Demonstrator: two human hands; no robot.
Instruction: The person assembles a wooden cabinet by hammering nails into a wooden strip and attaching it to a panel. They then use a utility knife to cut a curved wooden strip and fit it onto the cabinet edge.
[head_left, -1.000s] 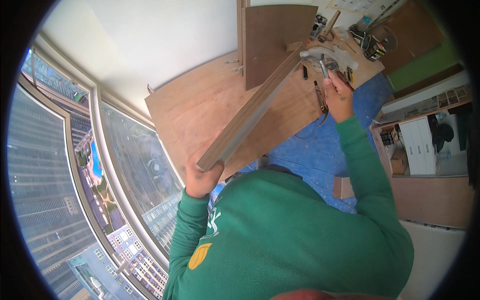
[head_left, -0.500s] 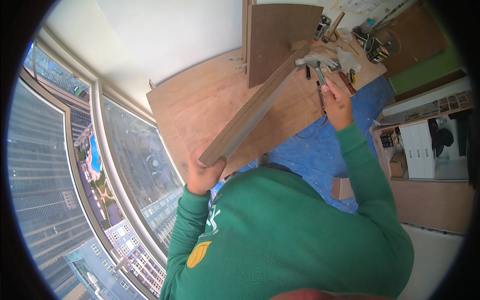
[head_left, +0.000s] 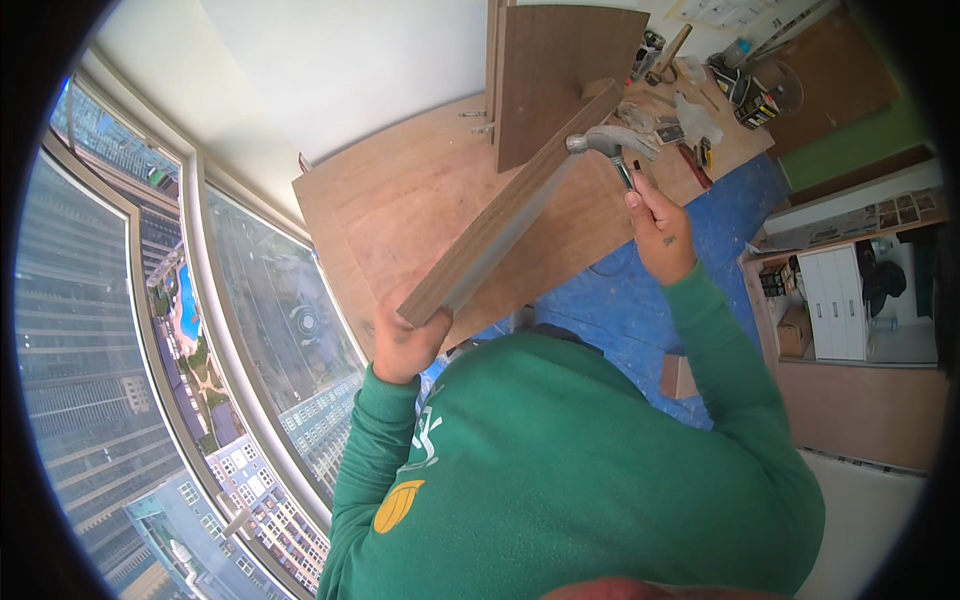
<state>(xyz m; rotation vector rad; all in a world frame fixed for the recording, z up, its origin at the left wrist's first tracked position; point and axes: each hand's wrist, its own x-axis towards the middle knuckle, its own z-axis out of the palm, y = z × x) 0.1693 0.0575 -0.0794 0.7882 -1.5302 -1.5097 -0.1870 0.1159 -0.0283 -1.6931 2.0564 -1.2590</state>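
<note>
My left hand (head_left: pixel 408 340) is closed round the near end of a long brown wooden board (head_left: pixel 500 210), thumb on its right side. The board slants away to the far right above the worktable, and a pale strip (head_left: pixel 515 235) runs along its right edge. In my right hand (head_left: pixel 660 230) is a claw hammer (head_left: pixel 605 143), gripped by its dark handle. Its metal head is at the board's right edge, toward the far end; whether it touches cannot be made out.
A brown panel (head_left: pixel 565 85) stands upright on the plywood worktable (head_left: pixel 380 200). Pliers with red handles (head_left: pixel 693 165), a clear plastic bag (head_left: pixel 697 120) and other tools lie at the far right. Blue sheeting (head_left: pixel 600 320) covers the floor. Windows (head_left: pixel 285 310) line the left.
My right hand and the hammer have moved nearer to me, the hammer head shifting left and down along the board's edge. My left hand and the board have barely moved.
</note>
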